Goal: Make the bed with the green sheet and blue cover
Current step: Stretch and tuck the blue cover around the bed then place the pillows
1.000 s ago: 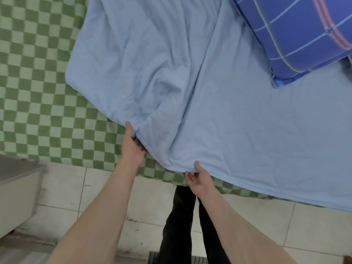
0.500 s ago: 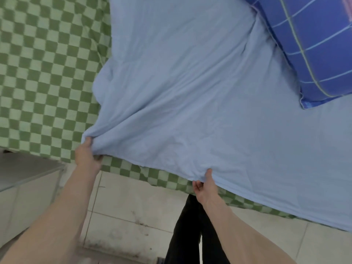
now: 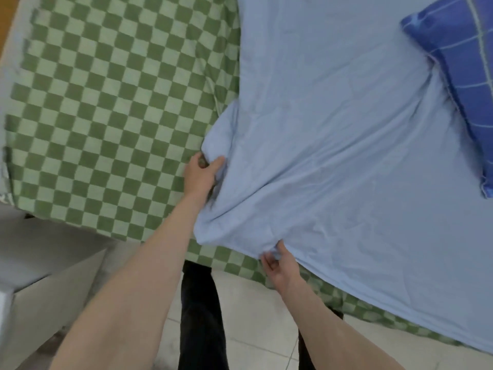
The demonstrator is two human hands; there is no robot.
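- The green checked sheet (image 3: 106,108) covers the bed, bare on the left and hanging over the near edge.
- The blue cover (image 3: 346,156) lies over the sheet's right part, its near-left corner bunched.
- A blue plaid pillow (image 3: 458,76) rests on the cover, far right.
- The left hand (image 3: 201,173) grips the bunched edge, fingers curled around a fold.
- The right hand (image 3: 280,265) pinches the cover's near hem.

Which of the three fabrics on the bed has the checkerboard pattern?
The green sheet, lying flat beneath everything. The blue cover both hands grip is plain, and the dark blue pillow has only thin lines.
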